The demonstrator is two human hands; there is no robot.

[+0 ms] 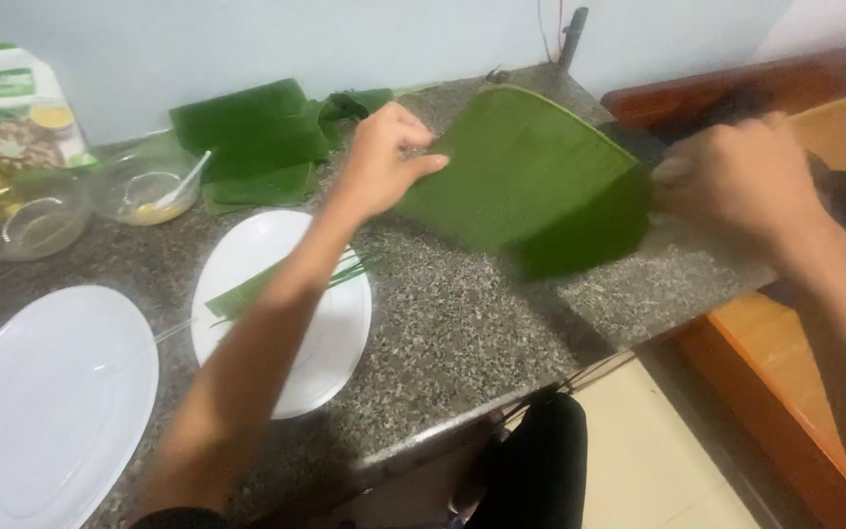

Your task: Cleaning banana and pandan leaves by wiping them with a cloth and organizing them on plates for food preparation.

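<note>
- The left hand (384, 162) pinches the left edge of a large flat green banana leaf piece (531, 181), thumb and fingers closed on it, at about 12 o'clock from the middle of the view.
- The right hand (746, 186) grips the same leaf at its right edge, around 2 o'clock; it is blurred, so I cannot tell exactly how its fingers lie, though they look closed on the leaf.
- The leaf is held between both hands just above the speckled grey granite counter (462, 323), its lower edge drooping towards the stone.
- A round white plate (330, 343) lies at 8 o'clock from the leaf, with thin green leaf strips (247, 291) on it; a second white oval plate (51, 402) sits further left.
- A stack of folded dark green leaves (247, 142) rests at 10 o'clock, beside a clear glass bowl with a spoon (144, 186).
- Risk, as I judge it: pulling both edges apart could split the leaf along its veins, since such leaves tear easily.
- The leaf's right part hangs close to the counter's edge, so a loosened right grip might let it slide off to the tiled floor (648, 460).
</note>
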